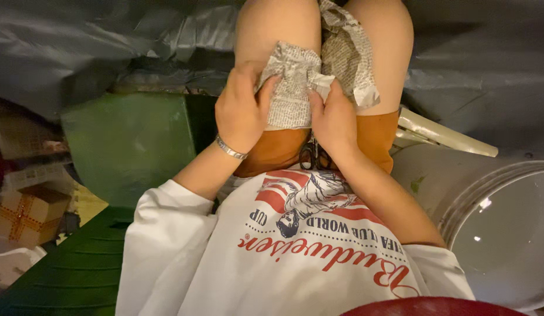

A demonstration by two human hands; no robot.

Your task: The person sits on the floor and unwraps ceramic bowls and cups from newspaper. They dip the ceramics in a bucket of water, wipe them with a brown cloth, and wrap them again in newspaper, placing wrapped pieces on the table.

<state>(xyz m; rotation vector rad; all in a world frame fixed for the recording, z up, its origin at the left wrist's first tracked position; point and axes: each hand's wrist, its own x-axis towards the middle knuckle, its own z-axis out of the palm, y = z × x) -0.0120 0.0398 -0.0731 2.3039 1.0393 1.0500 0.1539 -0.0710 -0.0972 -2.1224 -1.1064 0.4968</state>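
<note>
I sit looking down at my lap, with bare knees at the top of the view. My left hand (241,108), with a silver bracelet on the wrist, grips the left edge of a crumpled sheet of newspaper (295,82). My right hand (333,117) pinches the same sheet at its lower right. A second crumpled piece of newspaper (349,55) lies over my right thigh. The black handles of a pair of scissors (311,155) rest on my orange shorts (374,134), just below my right hand.
A green plastic bin (128,140) stands at the left, with a small cardboard box (27,213) beyond it. A large white bucket (494,228) sits at the right. Grey plastic sheeting (84,41) covers the ground ahead. A red rim (430,307) shows at the bottom.
</note>
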